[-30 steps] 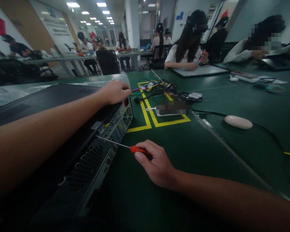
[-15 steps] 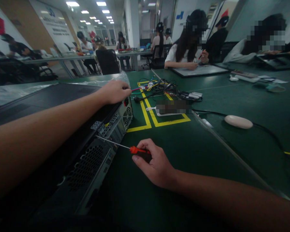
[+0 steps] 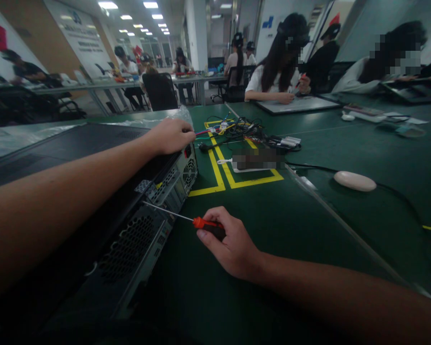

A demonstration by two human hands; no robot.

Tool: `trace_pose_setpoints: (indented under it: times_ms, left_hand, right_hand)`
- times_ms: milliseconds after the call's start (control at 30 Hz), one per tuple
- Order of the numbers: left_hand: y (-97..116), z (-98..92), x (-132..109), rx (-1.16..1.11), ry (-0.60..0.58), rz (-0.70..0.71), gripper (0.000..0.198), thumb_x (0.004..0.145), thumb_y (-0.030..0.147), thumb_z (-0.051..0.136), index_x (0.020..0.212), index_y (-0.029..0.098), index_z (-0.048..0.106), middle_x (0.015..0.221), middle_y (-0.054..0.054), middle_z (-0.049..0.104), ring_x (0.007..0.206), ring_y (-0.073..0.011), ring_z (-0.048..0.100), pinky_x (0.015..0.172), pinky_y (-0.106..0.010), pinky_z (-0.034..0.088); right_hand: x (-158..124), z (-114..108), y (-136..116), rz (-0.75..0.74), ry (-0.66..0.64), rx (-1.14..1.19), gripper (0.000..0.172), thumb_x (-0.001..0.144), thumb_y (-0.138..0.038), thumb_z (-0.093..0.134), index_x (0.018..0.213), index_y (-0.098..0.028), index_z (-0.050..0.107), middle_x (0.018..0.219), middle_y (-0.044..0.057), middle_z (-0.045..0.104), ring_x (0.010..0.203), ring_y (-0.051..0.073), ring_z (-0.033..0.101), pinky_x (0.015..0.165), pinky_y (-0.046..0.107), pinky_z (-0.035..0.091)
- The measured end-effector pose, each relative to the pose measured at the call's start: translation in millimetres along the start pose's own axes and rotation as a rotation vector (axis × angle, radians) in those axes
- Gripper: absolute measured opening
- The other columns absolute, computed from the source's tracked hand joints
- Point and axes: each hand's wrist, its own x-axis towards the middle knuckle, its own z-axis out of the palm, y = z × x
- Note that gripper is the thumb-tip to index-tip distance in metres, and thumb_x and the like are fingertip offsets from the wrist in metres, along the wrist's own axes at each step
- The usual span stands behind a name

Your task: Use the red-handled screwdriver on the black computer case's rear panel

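**A:** How is the slender screwdriver with a red-and-black handle and bright metal shaft (image 3: 201, 223) held, and where does it lie?

**B:** Its handle is grasped by the right grip (image 3: 232, 247), which is poised on the right, over the green desk (image 3: 290, 230) and apart from the black metal computer case (image 3: 75, 143). From this grip, the shaft is directed leftward and slightly away from the wearer.

**A:** By what is its far end met?

**B:** By the upper edge of the case's rear face, between the perforated silver bracket (image 3: 142, 186) and the honeycomb vent (image 3: 131, 244). Whether the tip is seated in a screw cannot be told; the detail is too small.

**A:** And the long axes?

**B:** The rear face is seen running from near left to far right; it is crossed by the shaft at a broad angle. The line from handle to tip is judged the governing relation.

**A:** Which hand is nearer to the case?

**B:** The left grip (image 3: 174, 136): it is rested on the far rear corner, above the round fan grille (image 3: 189, 172). Whether anything is enclosed by its curled fingers cannot be told.
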Motion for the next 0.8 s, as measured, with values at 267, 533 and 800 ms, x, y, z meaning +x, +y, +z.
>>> trace_pose_setpoints:
  times_ms: [267,533,800]
  left_hand:
    - [0.2,0.5,-0.3,-0.016,0.006,-0.003,0.047,0.088,0.039,0.045,0.109,0.022,0.083,0.115,-0.014,0.078,0.111,-0.0331,0.068,0.099,-0.046,0.05]
    - [-1.6,0.4,0.9,-0.006,-0.006,-0.001,0.048,0.088,0.041,0.044,0.11,0.021,0.083,0.114,-0.014,0.078,0.11,-0.0331,0.068,0.098,-0.046,0.051]
    - [-0.9,-0.4,1.1,0.005,-0.014,-0.016,0.049,0.088,0.041,0.044,0.113,0.021,0.082,0.116,-0.014,0.078,0.112,-0.0336,0.068,0.099,-0.046,0.05]
  right_hand:
    - [0.5,-0.4,-0.7,-0.01,0.004,-0.006,0.013,0.096,-0.026,0.065,0.107,-0.021,0.06,0.089,0.0,0.065,0.074,0.016,0.06,0.067,0.029,0.044]
    - [0.7,-0.6,-1.4,-0.009,0.015,0.012,0.012,0.095,-0.025,0.066,0.105,-0.021,0.06,0.085,-0.001,0.062,0.069,0.014,0.056,0.065,0.028,0.043]
    - [0.5,-0.8,-2.7,0.003,0.016,0.005,0.011,0.095,-0.024,0.065,0.104,-0.021,0.06,0.082,-0.002,0.06,0.067,0.013,0.054,0.065,0.027,0.042]
